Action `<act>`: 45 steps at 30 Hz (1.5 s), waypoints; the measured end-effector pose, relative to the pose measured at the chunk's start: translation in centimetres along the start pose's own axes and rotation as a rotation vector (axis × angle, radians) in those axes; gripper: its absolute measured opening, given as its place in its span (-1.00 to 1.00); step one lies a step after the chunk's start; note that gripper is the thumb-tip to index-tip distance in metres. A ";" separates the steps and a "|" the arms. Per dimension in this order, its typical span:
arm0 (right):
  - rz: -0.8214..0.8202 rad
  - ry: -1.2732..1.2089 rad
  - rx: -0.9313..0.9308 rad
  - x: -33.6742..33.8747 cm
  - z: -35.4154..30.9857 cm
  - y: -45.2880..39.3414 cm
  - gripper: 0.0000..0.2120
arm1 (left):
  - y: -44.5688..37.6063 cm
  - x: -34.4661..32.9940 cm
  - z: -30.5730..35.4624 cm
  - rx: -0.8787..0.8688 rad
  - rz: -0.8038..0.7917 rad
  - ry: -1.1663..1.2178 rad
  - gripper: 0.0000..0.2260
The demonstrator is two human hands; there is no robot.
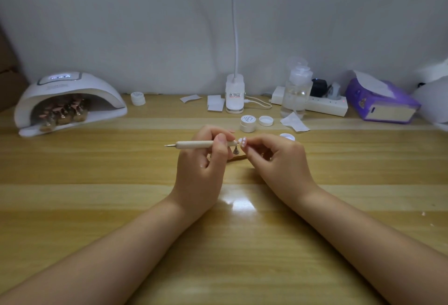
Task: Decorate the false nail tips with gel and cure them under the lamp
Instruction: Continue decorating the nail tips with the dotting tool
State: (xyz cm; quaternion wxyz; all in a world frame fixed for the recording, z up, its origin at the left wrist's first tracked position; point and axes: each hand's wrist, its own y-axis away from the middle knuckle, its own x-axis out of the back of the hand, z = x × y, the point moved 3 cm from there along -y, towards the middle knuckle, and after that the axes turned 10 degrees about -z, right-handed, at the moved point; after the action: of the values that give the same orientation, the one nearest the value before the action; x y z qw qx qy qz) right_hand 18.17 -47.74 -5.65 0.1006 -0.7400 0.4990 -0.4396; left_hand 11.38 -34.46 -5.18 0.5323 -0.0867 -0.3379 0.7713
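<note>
Glossy striped wood counter [121,171] lies under our forearms. Our left hand [201,159] grips a slim wooden dotting tool [194,144]; our right hand [276,156] pinches a small dotted nail tip [243,142].

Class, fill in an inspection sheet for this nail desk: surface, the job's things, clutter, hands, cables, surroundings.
Surface: wooden table, glossy, with a light glare near the wrists.
Job's things: nail tip on a small stand; dotting pen; curing lamp, display lit, holding more tips on stands; gel pot, its lid beside it.
Clutter: paper wipes, pump bottle, purple tissue box.
Hands: left hand grips the pen; right hand pinches the nail tip.
Cables: white cord beside the desk-lamp base; power strip.
Surroundings: plain grey wall.
</note>
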 end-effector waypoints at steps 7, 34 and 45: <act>0.104 -0.003 0.109 0.6 -0.5 0.0 -0.91 | -0.3 0.5 -0.2 -0.045 0.087 -0.010 -0.85; -0.081 0.275 -0.187 -1.0 0.5 -0.8 -0.90 | -0.3 0.2 -0.5 0.007 0.066 0.003 -0.85; -0.140 0.380 -0.298 -1.2 1.1 -1.0 -0.82 | -0.1 0.1 -0.5 0.032 0.039 0.024 -0.85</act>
State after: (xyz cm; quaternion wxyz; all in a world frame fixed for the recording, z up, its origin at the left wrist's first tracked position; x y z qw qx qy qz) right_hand 19.49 -46.64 -6.39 -0.1360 -0.6834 0.5156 -0.4986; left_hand 11.73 -34.15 -5.50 0.5225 -0.0939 -0.3171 0.7859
